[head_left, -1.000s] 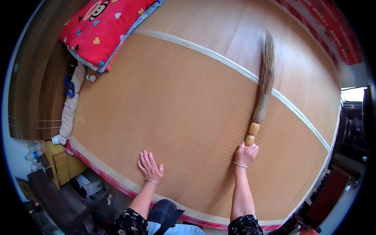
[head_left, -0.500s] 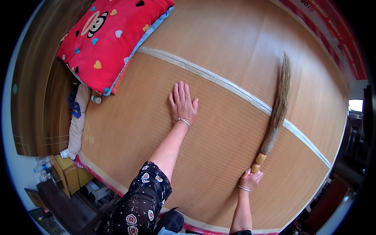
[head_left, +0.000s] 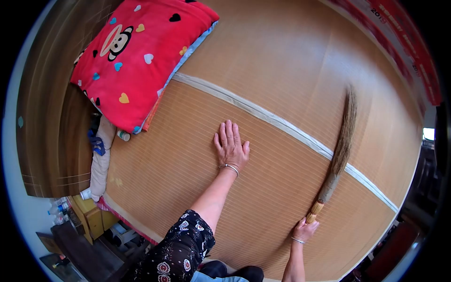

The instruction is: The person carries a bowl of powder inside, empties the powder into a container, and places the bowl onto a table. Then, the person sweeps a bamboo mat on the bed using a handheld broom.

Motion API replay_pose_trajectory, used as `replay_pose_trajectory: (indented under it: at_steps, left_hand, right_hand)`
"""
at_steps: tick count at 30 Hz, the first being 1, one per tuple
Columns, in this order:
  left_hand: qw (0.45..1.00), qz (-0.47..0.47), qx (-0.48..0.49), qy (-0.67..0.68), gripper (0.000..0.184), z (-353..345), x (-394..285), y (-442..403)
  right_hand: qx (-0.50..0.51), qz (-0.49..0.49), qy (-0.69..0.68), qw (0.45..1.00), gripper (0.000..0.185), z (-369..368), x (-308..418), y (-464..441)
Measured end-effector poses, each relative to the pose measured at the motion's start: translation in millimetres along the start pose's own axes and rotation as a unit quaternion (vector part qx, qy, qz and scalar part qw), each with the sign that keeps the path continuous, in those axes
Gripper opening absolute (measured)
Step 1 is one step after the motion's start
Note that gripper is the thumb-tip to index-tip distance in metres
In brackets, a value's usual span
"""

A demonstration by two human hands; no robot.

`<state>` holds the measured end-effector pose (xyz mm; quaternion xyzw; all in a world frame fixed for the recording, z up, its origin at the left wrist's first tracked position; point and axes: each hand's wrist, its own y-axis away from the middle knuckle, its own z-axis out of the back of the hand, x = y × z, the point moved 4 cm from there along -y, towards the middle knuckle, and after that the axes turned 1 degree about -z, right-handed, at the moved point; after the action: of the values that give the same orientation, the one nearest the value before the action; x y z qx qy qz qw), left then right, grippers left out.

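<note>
My left hand (head_left: 232, 149) lies flat on the tan woven mat (head_left: 178, 188), its fingers stretched out and a bracelet at the wrist. Closed around the short handle of a straw broom (head_left: 345, 138) is my right hand (head_left: 305, 230), lower right on the mat. The broom points away from me, its bristles crossing the pale strip (head_left: 258, 113) that runs across the mat.
A red pillow (head_left: 145, 61) with hearts is at the upper left. Near it are a small white bottle (head_left: 123, 135) and a beige rolled cloth (head_left: 99, 169). A yellow cabinet (head_left: 98, 221) stands at the lower left. Red printed material (head_left: 408, 42) is at the upper right.
My left hand has moved forward across the mat from near its front edge. The view has shifted, and my right hand still grips the broom.
</note>
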<state>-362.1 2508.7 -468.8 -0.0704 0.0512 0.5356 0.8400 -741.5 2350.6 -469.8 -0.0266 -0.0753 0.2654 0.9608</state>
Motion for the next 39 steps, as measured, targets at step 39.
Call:
replay_pose_trajectory:
  at_steps: [39]
  left_hand:
    - [0.999, 0.016, 0.043, -0.024, 0.067, -2.8, -5.1, -9.8]
  right_hand:
    - [0.121, -0.221, -0.482, 0.839, 0.022, -30.1, 211.5, -387.2]
